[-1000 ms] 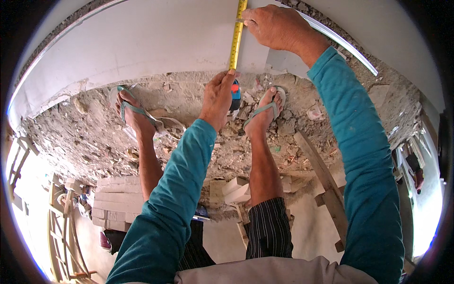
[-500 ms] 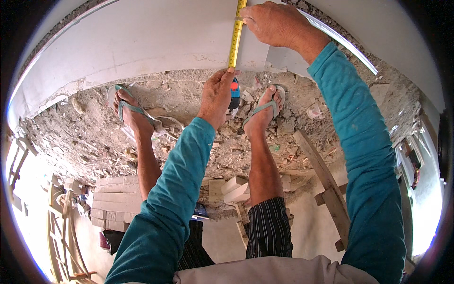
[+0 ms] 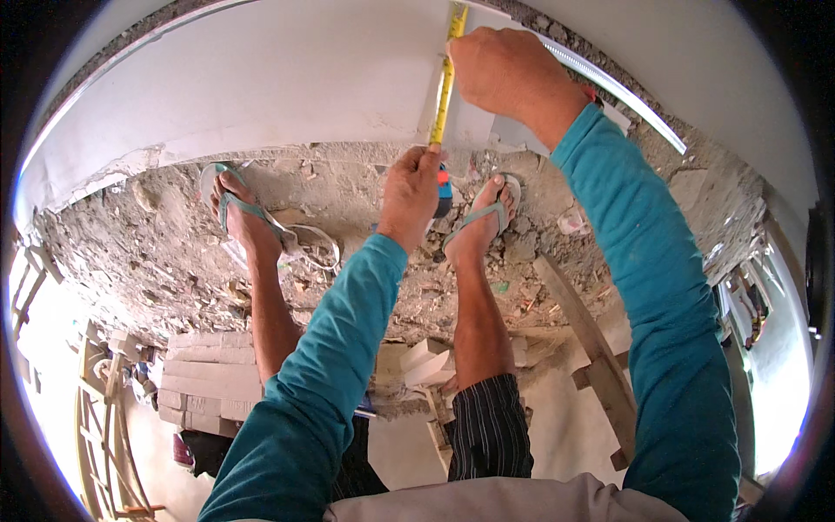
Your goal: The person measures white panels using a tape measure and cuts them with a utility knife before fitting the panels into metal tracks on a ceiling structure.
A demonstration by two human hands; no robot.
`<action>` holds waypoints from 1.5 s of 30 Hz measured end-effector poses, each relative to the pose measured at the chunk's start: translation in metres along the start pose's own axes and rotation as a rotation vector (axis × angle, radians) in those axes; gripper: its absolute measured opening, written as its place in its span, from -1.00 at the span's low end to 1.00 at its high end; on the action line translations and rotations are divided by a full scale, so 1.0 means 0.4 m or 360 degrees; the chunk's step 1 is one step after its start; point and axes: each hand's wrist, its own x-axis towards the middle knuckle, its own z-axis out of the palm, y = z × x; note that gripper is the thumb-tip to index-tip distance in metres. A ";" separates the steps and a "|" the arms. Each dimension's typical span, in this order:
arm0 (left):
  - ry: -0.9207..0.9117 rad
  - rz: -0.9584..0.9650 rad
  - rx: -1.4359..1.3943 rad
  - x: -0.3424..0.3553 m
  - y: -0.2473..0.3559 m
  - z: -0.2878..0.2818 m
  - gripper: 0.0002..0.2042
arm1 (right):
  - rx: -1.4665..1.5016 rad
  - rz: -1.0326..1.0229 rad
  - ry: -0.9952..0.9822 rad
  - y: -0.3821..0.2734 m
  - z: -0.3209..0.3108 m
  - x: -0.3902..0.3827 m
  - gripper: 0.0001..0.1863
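My left hand (image 3: 410,196) is closed on a blue and black tape measure (image 3: 442,191) with a red button, its thumb on the yellow blade (image 3: 437,122). The blade runs up over a light grey panel (image 3: 287,78). My right hand (image 3: 509,78) is closed at the blade's upper part, pinching something small and mostly hidden; a red and dark object (image 3: 589,92) peeks out beside that wrist. A pale metal strip (image 3: 635,96) lies to the right. My sandaled feet (image 3: 243,217) stand on rubble (image 3: 330,296) below the panel.
A stack of grey blocks (image 3: 204,374) is behind my left leg. A wooden plank (image 3: 574,331) slants beside my right leg. A wooden frame or ladder (image 3: 91,418) stands at the lower left, and more boards and clutter (image 3: 748,296) are at the far right.
The view has shifted slightly, putting the scene and both hands lower in frame. My right hand has turned a little, uncovering the red object by its wrist. The blade now tilts further right.
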 end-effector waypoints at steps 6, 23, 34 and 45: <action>0.0076 0.0299 0.0587 -0.009 0.063 0.101 -0.69 | -0.0134 -0.0096 0.0010 -0.011 -0.033 0.008 -0.85; -0.0248 0.0391 0.0749 -0.471 -0.210 -0.078 -0.83 | -0.0036 -0.0010 -0.0081 -0.017 0.007 -0.024 -0.85; -0.0527 0.0331 0.1132 -0.466 -0.108 -0.108 -0.83 | -0.0151 0.0014 -0.0430 -0.052 -0.072 0.046 -0.86; -0.0607 0.0257 0.1402 -0.444 -0.050 -0.175 -0.74 | -0.0183 0.0148 -0.0452 -0.101 -0.081 0.043 -0.83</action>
